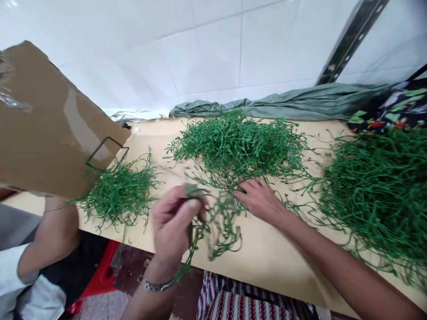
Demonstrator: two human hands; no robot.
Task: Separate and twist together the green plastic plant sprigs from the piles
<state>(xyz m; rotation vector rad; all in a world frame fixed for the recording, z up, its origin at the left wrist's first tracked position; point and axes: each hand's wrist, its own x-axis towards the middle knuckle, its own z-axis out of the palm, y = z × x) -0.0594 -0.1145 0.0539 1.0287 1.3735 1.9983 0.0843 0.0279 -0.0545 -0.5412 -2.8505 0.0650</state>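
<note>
Closed on a small bunch of thin green stems, my left hand is raised over the front of the table; the bunch hangs loose and is smeared by motion. My right hand reaches in from the right, its fingers curled on stems at the front of the middle pile of green stems. A bracelet circles my left wrist. The stems look thin and branched, with small knobbed tips.
A large tangle of green stems covers the right side of the table. At the left lie a smaller pile and a big cardboard box, with another person's arm under it. Grey-green cloth runs along the tiled wall.
</note>
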